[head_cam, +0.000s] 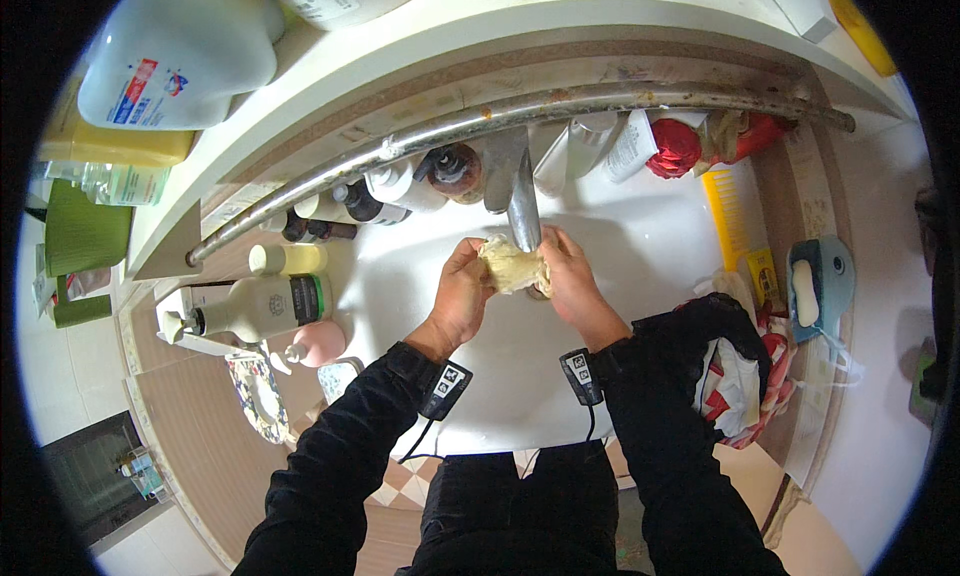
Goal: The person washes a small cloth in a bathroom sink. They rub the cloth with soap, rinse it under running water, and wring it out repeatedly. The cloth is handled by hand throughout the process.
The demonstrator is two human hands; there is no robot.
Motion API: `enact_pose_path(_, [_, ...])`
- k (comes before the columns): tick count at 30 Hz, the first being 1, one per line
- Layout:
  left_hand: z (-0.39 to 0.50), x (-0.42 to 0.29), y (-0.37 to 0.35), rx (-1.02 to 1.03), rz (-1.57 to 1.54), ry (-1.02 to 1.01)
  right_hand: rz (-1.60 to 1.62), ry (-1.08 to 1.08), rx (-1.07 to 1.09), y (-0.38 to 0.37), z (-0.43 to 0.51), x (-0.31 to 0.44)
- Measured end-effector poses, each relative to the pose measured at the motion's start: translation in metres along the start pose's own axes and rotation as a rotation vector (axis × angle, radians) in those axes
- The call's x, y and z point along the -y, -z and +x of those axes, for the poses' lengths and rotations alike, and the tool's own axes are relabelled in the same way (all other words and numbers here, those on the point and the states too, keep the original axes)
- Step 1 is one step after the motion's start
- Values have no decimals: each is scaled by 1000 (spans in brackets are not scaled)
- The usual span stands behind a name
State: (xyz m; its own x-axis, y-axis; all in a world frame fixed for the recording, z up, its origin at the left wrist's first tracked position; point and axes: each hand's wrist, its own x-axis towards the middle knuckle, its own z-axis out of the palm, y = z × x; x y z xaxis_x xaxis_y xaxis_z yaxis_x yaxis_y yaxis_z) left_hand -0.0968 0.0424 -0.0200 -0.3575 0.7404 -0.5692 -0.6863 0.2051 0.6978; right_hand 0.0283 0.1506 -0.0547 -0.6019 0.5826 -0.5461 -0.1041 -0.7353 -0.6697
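Observation:
A crumpled pale yellow cloth [513, 267] hangs between my two hands over a white washbasin [517, 373]. My left hand [459, 294] grips its left end, thumb uppermost. At the opposite end, my right hand [571, 283] pinches the cloth just beside the spout. The metal faucet [524, 208] points down at the cloth's upper edge; whether water runs is hard to tell. Part of the drain [537, 292] shows beneath the cloth.
A metal rail [525, 107] crosses above the faucet. Bottles and tubes, including a brown pump bottle [454, 171], line the basin's back. On the left stands a large pump bottle [262, 306]. To the right are a yellow comb [724, 219], a soap dish [832, 283] and bundled fabric [739, 381].

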Motion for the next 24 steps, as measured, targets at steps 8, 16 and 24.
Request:
enact_pose_path(8, [-6,8,-4,9,58,76,116,70,106,-4,4,1])
enact_pose_path(16, [18,32,-17,160,-95,125,-634,739,74,-23,-23,-26])
enact_pose_path(24, [-5,35,-39,1,635,-18,264,-208,-386,-19,15,-12])
